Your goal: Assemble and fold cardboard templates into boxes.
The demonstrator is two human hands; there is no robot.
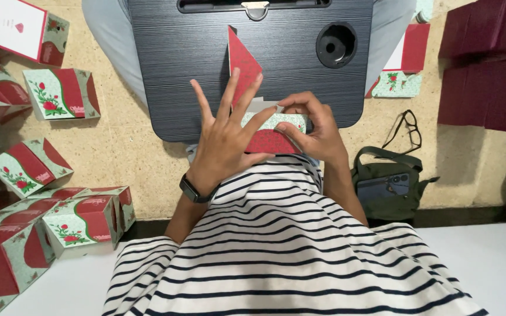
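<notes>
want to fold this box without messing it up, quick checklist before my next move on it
1. Box blank held by both hands: ok.
2. Left hand fingers spread, flat against the blank: ok.
3. Right hand pinching the right edge: ok.
4. Red flap standing up, free: ok.
5. Lap desk bare beneath the blank: ok.
6. Creases lined up: cannot tell, hands cover them.
</notes>
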